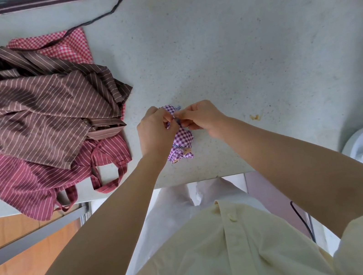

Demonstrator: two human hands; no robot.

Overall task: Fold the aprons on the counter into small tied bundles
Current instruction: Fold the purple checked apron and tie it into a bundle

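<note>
Purple checked bundle (182,138) lies on the counter (234,56) by its front edge, long axis away from us; our left hand (154,130) and right hand (201,117) pinch its tie (176,120) at the far end.

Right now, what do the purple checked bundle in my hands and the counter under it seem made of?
Purple checked bundle: thin woven cloth, probably cotton gingham, matte; it crumples into soft folds. Counter: hard pale slab with fine dark specks, probably stone or a composite, with a dull, smooth finish.
</note>
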